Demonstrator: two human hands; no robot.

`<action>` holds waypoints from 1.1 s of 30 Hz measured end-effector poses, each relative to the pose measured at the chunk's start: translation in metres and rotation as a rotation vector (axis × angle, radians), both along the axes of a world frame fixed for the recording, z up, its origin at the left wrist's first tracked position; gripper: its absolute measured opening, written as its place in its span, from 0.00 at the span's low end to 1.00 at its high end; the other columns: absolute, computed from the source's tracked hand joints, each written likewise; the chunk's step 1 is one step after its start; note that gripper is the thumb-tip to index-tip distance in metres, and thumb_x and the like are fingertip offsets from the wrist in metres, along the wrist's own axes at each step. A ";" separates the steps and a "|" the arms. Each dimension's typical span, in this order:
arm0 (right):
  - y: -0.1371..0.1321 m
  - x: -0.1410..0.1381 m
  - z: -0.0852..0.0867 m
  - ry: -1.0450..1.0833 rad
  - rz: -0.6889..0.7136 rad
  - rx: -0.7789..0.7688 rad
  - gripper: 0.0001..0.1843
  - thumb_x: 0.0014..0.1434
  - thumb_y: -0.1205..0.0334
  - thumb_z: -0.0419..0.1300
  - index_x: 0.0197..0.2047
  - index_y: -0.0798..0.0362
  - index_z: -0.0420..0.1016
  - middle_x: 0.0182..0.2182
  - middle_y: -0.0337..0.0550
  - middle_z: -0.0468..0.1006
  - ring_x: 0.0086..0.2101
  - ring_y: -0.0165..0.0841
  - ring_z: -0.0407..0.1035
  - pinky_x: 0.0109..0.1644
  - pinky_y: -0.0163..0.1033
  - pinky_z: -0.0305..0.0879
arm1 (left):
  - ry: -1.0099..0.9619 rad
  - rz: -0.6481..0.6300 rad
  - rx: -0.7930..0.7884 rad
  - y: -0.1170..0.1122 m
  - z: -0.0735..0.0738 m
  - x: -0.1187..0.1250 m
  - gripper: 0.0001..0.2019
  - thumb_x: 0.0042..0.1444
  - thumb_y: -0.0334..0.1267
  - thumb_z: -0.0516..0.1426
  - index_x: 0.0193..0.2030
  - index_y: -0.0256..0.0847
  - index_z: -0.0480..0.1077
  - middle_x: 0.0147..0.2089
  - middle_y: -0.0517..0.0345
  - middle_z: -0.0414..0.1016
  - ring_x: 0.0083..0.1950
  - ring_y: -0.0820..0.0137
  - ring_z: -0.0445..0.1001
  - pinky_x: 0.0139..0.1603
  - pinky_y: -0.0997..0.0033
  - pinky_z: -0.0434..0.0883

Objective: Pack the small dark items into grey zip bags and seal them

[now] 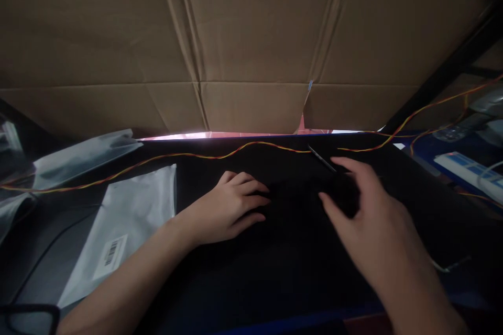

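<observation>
The table (243, 282) is plain black, with blue along its edges. On the table, the twisted wire (255, 143) mixes red with yellow; the bag (145, 204) is cloudy white, its white label (110, 254) striped with black bars. Over the table, the thin strip (323, 159) is dark grey. Beyond the table, the cardboard (255, 31) is plain brown.

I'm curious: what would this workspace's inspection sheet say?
Surface: black tabletop, dimly lit.
Job's things: thin dark straight object near the bare right hand; too dark to identify.
Clutter: flat translucent white plastic bag with white barcode label; translucent plastic packet beyond.
Hands: right, thumb and forefinger parted, grip unclear; bare left hand palm down.
Cables: twisted red-yellow wire along far side; thin black cable, left.
Surroundings: creased brown cardboard sheet behind.
</observation>
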State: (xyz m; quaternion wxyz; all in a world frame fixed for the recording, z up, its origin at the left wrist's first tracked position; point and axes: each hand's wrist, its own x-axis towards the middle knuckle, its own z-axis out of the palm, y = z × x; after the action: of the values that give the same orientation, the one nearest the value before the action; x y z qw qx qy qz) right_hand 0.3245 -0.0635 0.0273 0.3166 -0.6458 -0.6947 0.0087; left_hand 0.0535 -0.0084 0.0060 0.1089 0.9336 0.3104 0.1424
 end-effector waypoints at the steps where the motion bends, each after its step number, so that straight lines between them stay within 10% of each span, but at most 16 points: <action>1: -0.003 -0.014 0.000 -0.010 0.053 -0.020 0.31 0.69 0.61 0.61 0.73 0.45 0.63 0.53 0.54 0.83 0.49 0.52 0.80 0.49 0.55 0.77 | -0.004 0.003 0.011 0.000 0.001 0.000 0.12 0.73 0.41 0.61 0.59 0.48 0.79 0.64 0.52 0.79 0.63 0.55 0.73 0.61 0.51 0.65; 6: -0.014 -0.037 -0.011 0.040 0.429 -0.211 0.22 0.73 0.57 0.60 0.68 0.45 0.72 0.55 0.50 0.84 0.54 0.49 0.79 0.56 0.57 0.76 | -0.010 0.033 0.032 0.000 0.007 -0.005 0.07 0.73 0.41 0.59 0.49 0.45 0.80 0.57 0.54 0.79 0.58 0.57 0.74 0.57 0.53 0.62; 13: -0.005 0.017 -0.033 0.183 -0.061 -0.154 0.21 0.70 0.39 0.61 0.51 0.47 0.81 0.49 0.52 0.82 0.46 0.49 0.78 0.45 0.53 0.76 | -0.047 0.159 0.070 0.003 0.016 -0.010 0.10 0.75 0.41 0.52 0.44 0.43 0.73 0.44 0.55 0.76 0.46 0.61 0.71 0.49 0.55 0.62; 21: 0.019 0.006 -0.027 0.161 0.034 -0.405 0.12 0.66 0.49 0.63 0.36 0.44 0.68 0.30 0.38 0.77 0.29 0.39 0.74 0.30 0.42 0.67 | -0.022 0.250 0.094 0.012 0.007 -0.010 0.12 0.75 0.43 0.52 0.42 0.42 0.73 0.42 0.54 0.76 0.44 0.61 0.72 0.48 0.56 0.64; 26: 0.022 -0.007 0.002 0.029 0.020 -0.241 0.10 0.64 0.56 0.65 0.41 0.44 0.66 0.33 0.39 0.77 0.29 0.40 0.74 0.30 0.43 0.65 | -0.086 0.349 0.137 0.019 0.013 -0.021 0.15 0.76 0.45 0.52 0.40 0.41 0.73 0.40 0.54 0.75 0.41 0.62 0.72 0.45 0.58 0.66; 33: -0.002 -0.077 0.015 -0.066 0.573 -0.325 0.11 0.70 0.51 0.63 0.49 0.48 0.77 0.46 0.52 0.83 0.40 0.47 0.80 0.39 0.50 0.76 | -0.171 0.369 0.119 0.020 0.013 -0.023 0.15 0.75 0.43 0.52 0.38 0.41 0.72 0.37 0.56 0.73 0.38 0.66 0.72 0.40 0.63 0.66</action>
State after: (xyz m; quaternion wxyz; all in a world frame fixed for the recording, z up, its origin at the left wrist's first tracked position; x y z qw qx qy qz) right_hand 0.2471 -0.0655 0.0421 0.1715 -0.4663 -0.8474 0.1873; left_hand 0.0304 0.0112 0.0186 0.0517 0.8502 0.4569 0.2564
